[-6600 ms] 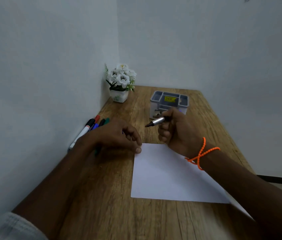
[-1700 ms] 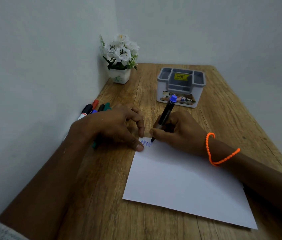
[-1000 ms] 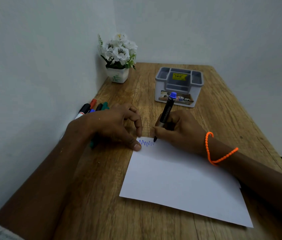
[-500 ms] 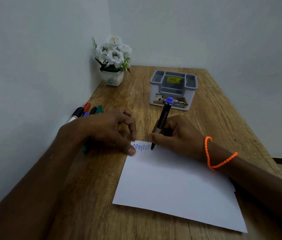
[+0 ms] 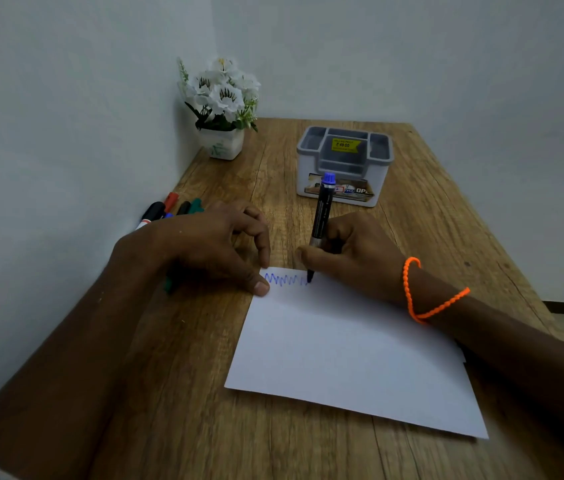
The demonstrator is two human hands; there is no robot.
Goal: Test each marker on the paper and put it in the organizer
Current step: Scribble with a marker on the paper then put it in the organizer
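Note:
My right hand [image 5: 353,258] grips a black marker with a blue end [image 5: 322,209], nearly upright, its tip touching the white paper [image 5: 342,351] at the right end of a blue zigzag line [image 5: 285,279] near the sheet's top left corner. My left hand [image 5: 197,251] is arched over that corner, its thumb and a fingertip pressing the sheet down. The grey and white organizer [image 5: 377,178] stands behind the marker with nothing showing in its compartments. Several other markers [image 5: 169,209] lie by the left wall, partly hidden under my left hand.
A white pot of white flowers [image 5: 221,143] stands in the back left corner. Walls close off the wooden table [image 5: 446,220] on the left and at the back. Its right edge drops away to the floor.
The blue zigzag has grown longer to the right as my right hand moved the marker tip along the paper. My left hand has stayed on the corner.

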